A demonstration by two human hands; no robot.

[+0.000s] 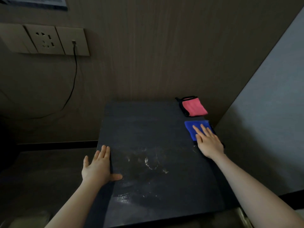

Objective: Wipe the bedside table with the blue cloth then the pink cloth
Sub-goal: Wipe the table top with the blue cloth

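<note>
The dark bedside table (148, 129) fills the middle of the view, with pale smears and dust on its near half. A folded blue cloth (191, 127) lies at its right edge. My right hand (208, 142) rests flat on the cloth's near part, fingers spread and pointing away from me. A folded pink cloth (194, 106) with black trim lies in the far right corner, apart from the blue one. My left hand (98, 167) lies flat on the table's left edge, fingers over the side and thumb on the top.
A wood-panelled wall stands right behind the table. A socket panel (46, 40) is on the wall at upper left, with a black cable (74, 74) hanging from it. A pale wall (271, 112) borders the table on the right. Dark floor lies to the left.
</note>
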